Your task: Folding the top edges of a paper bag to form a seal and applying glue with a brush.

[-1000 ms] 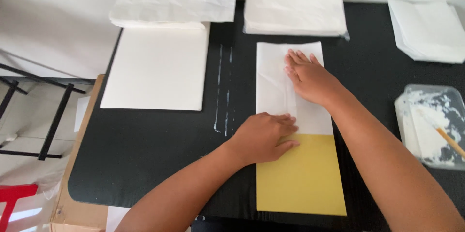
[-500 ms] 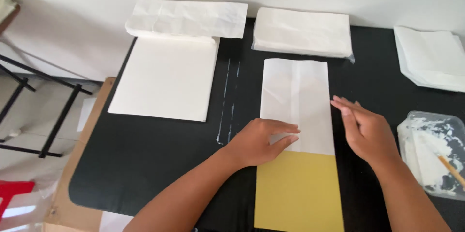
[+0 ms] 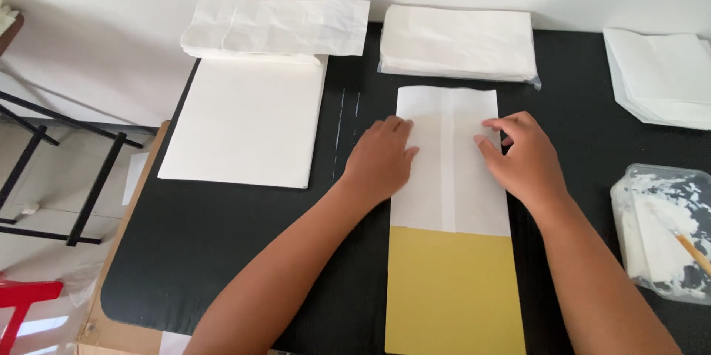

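A black table [image 3: 222,251] filled most of the view, its far edge against a pale wall and its left edge beside a floor with a dark metal frame [image 3: 44,170]. The landmark was a folded white paper [image 3: 450,162] lying flat near the table's middle, its long side running away from the person, with a seam strip down its centre.

Left of the folded white paper, across a bare black gap, lay a large white sheet stack [image 3: 248,121]. Beyond that stack sat a crumpled-edged pile of white bags [image 3: 278,25]. Directly beyond the folded white paper, just clear of its far edge, lay a wrapped bundle of white paper [image 3: 459,44]. Far right of it, at the table's edge, rested another white pile [image 3: 659,77]. A yellow board [image 3: 452,292] stuck out from under the paper's near edge, reaching the bottom of the view.

To the right, near the person, a clear tray of white paste [image 3: 659,233] held a brush handle [image 3: 692,251]. Open black surface remained at the near left.

The left hand [image 3: 381,158] lay flat, fingers together, on the paper's left edge. The right hand [image 3: 522,158] pressed on its right edge, fingers curled, gripping nothing.
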